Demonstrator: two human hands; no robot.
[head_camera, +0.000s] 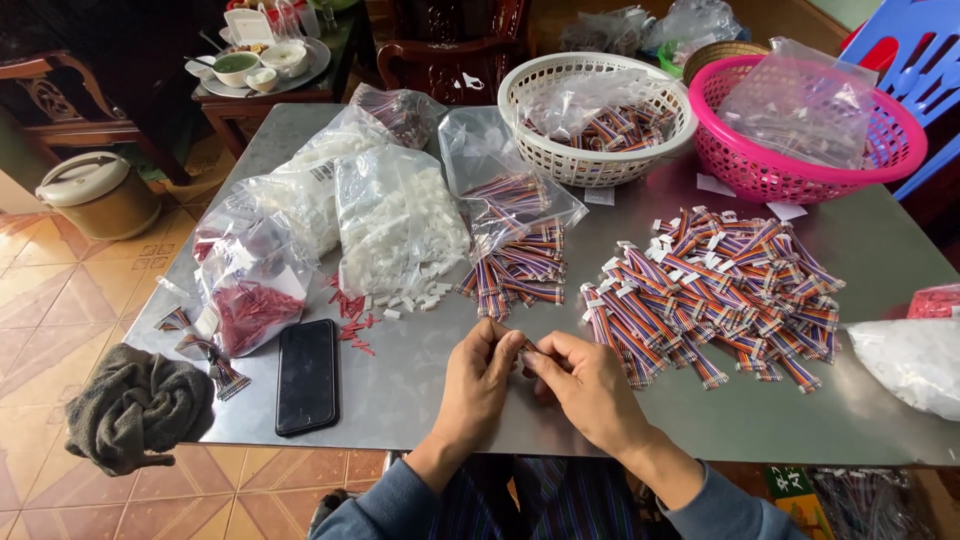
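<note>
— What are the hands doing at the near edge of the table (420, 400)?

— The left hand (480, 375) and right hand (585, 385) meet there, fingertips pinched shut on one small ribbon cable (527, 347), striped in several colours. Most of it is hidden between the fingers.

— How would it handle?

— Light and limp, I'd judge; the wires flex, while the plug at the tip is stiff. Hold it by the plug end or just behind it, since thin wires could kink.

— How many things are there?

— Two heaps of such cables: a big pile (715, 290) toward the right edge, too many to count, and a smaller heap (515, 270) mid-table. Two baskets at the far edge, one white (595, 115), one pink (800, 130). One black phone (306, 375) lies left of the hands, and one grey cloth (135, 405) hangs over the near left corner.
</note>
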